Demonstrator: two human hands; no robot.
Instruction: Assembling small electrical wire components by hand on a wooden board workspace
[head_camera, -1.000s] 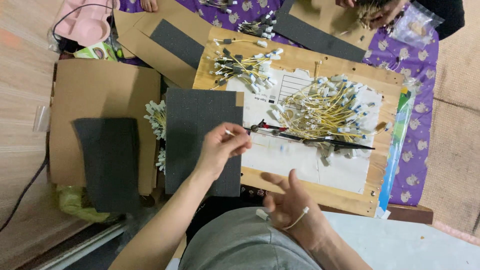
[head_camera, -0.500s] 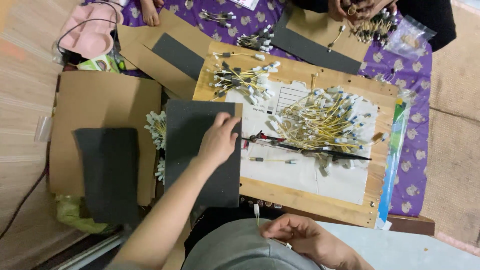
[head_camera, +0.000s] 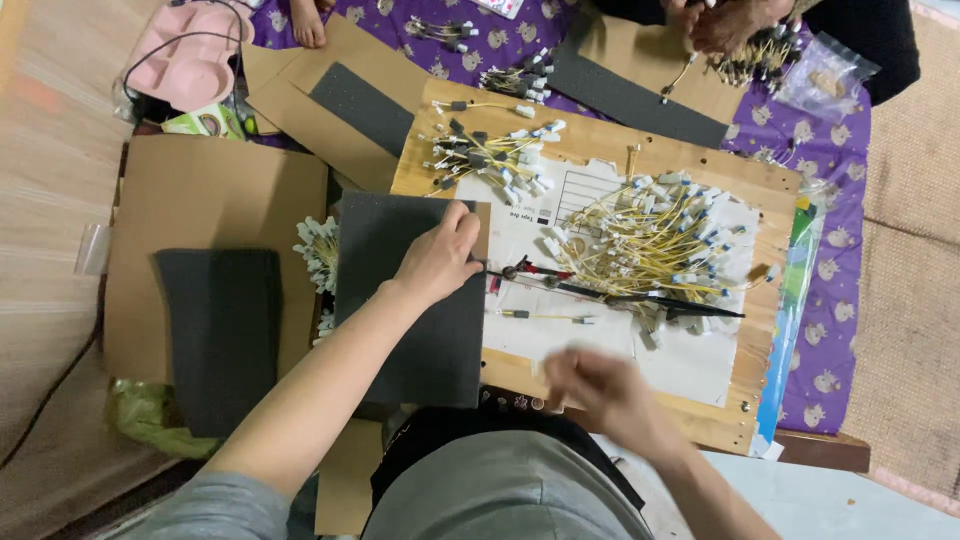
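Left hand parked on the foam sheet, right hand just a blur over the board

Closest in, the right hand (head_camera: 600, 385) had slid from the person's lap half a second earlier up over the near edge of the wooden board (head_camera: 610, 135); it was too smeared to tell its grip. A bit further out, the left hand (head_camera: 437, 262) sat on the right edge of the dark foam sheet (head_camera: 400, 300), pretty much where it was before, fingers curled loosely and pressing down, not grasping anything I could make out. Just right of it on the white paper (head_camera: 600, 330) lay a single yellow wire (head_camera: 545, 317) and a black tool (head_camera: 650, 300). Beyond that, the big pile of yellow wires (head_camera: 650, 235) hadn't changed. At the far edge, another person's hands (head_camera: 722, 22) were on more wires.
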